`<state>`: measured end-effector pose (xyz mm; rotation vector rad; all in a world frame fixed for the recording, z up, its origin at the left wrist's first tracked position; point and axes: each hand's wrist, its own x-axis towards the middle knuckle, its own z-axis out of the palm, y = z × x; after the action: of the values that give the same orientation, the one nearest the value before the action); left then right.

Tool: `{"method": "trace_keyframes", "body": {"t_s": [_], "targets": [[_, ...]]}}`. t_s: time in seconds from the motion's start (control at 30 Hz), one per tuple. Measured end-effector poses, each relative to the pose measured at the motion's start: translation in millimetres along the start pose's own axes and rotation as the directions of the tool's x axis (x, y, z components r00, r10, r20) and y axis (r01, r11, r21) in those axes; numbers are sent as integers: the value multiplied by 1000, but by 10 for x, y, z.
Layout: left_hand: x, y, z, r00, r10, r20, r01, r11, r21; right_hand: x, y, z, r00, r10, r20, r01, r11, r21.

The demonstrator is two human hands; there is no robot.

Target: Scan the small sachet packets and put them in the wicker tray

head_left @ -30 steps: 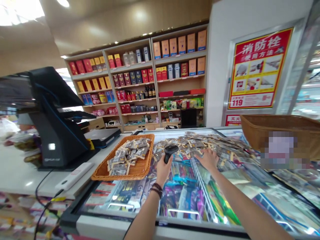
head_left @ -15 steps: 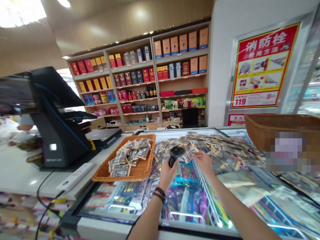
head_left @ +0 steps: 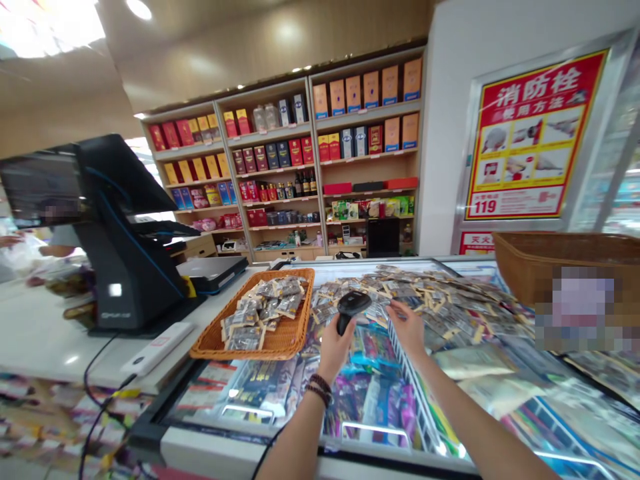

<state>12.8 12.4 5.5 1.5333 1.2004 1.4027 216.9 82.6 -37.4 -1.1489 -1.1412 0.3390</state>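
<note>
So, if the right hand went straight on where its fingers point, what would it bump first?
Most likely the small packets spread out just beyond the right hand, though depth there is hard to judge.

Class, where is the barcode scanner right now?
In the head view, the barcode scanner is in the left hand, right of the orange wicker basket.

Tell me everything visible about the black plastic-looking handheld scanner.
The black handheld scanner looks like hard plastic: a broad, rounded head on a narrower handle. The bare left hand has its grip around the handle, hiding its lower part. The head leans rightward, seen against strewn small clear-and-tan plastic packets. Its front face is out of sight.
</note>
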Motion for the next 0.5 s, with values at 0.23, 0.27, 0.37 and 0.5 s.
{"method": "trace_keyframes", "body": {"t_s": [0.23,0.27,0.37,0.5], "targets": [[-11,-17,-9,1000,-3,1,3,1000,-27,-3,-19,-15,1000,-12,-1,12,1000,5],[-11,-23,-10,1000,-5,-1,5,1000,-30,-4,-18,-14,1000,-7,0,7,1000,9],[-5,-32,-10,1000,-2,-13,2,1000,-32,-5,1,-6,999,46,5,-46,997,62],[16,26,-29,999,-24,-42,20,996,-88,6,76,42,980,201,-2,-193,943,272]]}}
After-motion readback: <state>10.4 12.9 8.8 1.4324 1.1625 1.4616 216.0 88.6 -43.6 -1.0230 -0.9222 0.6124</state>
